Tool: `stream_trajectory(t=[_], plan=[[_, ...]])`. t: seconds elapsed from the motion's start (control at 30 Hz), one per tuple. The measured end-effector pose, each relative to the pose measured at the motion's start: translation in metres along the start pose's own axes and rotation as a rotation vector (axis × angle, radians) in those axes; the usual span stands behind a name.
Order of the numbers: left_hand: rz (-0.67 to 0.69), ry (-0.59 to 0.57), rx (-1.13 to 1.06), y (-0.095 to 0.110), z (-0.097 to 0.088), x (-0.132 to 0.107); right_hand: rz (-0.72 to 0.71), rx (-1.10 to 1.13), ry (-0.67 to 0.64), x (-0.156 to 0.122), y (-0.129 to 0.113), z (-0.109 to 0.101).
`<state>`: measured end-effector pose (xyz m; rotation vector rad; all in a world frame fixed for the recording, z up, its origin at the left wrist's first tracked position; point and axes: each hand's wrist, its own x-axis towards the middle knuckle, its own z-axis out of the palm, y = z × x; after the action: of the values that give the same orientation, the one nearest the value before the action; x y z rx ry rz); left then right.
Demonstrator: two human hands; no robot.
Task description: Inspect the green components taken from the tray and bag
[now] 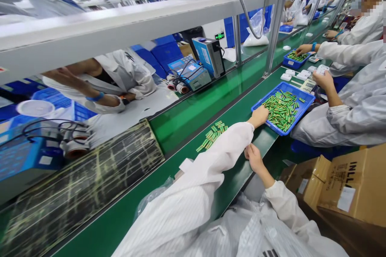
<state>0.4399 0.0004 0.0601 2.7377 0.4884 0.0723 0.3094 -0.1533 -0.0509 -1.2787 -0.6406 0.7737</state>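
left hand [259, 116] is at the left edge of the blue tray [301, 113], right of center in the frame, with green batteries [282, 108] piled inside. right hand [255, 157] is just below, fingers bent (can't tell if either hand's gripping anything, tbh). more loose batteries [214, 135] lie mid-frame on the green desk [238, 108].

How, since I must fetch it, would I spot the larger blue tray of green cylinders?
Find the long green worktop. On its edge, by the wearer's left hand, sits the larger blue tray. It holds far more green cylinders than the small blue tray beyond.
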Motion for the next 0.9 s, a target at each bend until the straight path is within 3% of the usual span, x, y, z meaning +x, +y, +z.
stream_trajectory(t=[0.33, 0.67, 0.9], plan=[[0.191, 0.087, 0.052, -0.022, -0.001, 0.000, 0.004, 0.059, -0.023, 0.002, 0.004, 0.001], [0.582, -0.067, 0.105, -0.033, -0.011, 0.019, 0.000, 0.073, -0.028, 0.004, 0.008, 0.001], [0.398, 0.090, -0.068, -0.040, 0.009, 0.016, -0.005, 0.082, -0.021, 0.003, 0.009, 0.001]])
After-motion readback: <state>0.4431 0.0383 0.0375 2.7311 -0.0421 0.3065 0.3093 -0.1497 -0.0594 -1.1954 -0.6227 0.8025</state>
